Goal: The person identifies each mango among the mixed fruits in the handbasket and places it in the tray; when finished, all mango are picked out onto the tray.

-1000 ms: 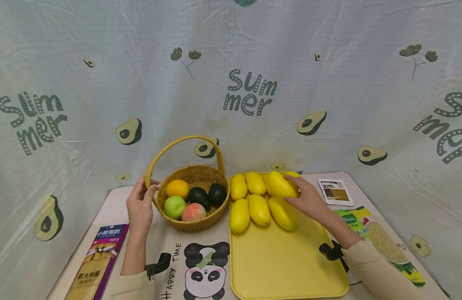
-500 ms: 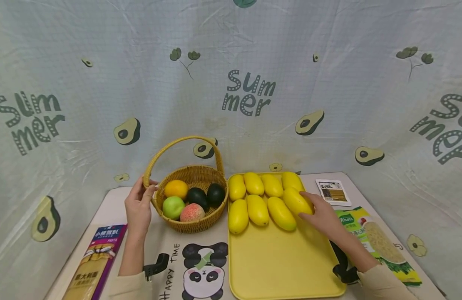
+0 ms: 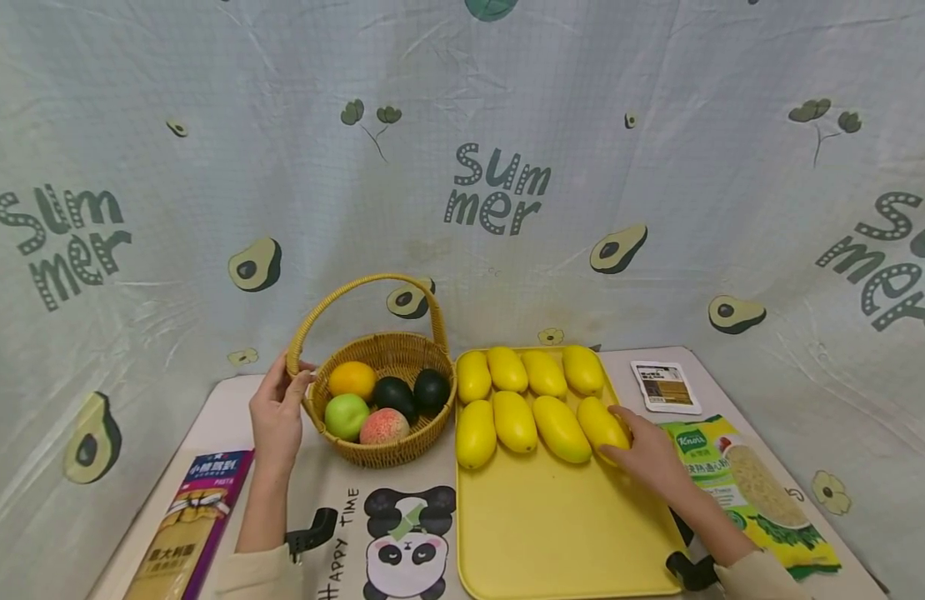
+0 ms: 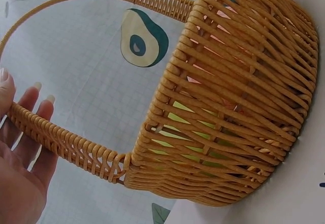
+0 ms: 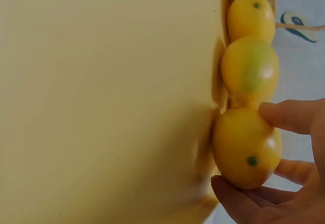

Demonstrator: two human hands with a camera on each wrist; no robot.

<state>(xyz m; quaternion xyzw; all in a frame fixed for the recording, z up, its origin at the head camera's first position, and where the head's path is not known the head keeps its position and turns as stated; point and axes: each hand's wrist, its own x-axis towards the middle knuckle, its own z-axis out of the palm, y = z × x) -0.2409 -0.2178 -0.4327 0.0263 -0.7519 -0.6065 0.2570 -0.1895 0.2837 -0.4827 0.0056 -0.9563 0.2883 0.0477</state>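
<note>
My left hand [image 3: 277, 421] holds the left side of the handle [image 3: 320, 310] of a wicker basket [image 3: 402, 452]. In the left wrist view, thumb and fingers lie on either side of the handle [image 4: 76, 145]. My right hand [image 3: 650, 450] grips a yellow mango [image 3: 602, 427] between thumb and fingers. That mango is at the right end of the front row on a yellow tray [image 3: 560, 533], beside another mango [image 3: 562, 428]. A back row of mangoes [image 3: 543, 372] lies behind. In the right wrist view, the gripped mango [image 5: 246, 145] shows a green stem spot.
In the basket are an orange [image 3: 352, 381], a green apple [image 3: 346, 417], a peach [image 3: 384, 426] and two dark avocados [image 3: 395, 396]. A pasta packet [image 3: 188, 525] lies left. On the right are a Knorr packet [image 3: 762, 492] and a small white packet [image 3: 666, 387]. A printed curtain [image 3: 500, 275] hangs behind.
My right hand has brought the mango from above the back row forward and down to the right end of the front row. My left hand stays on the basket handle.
</note>
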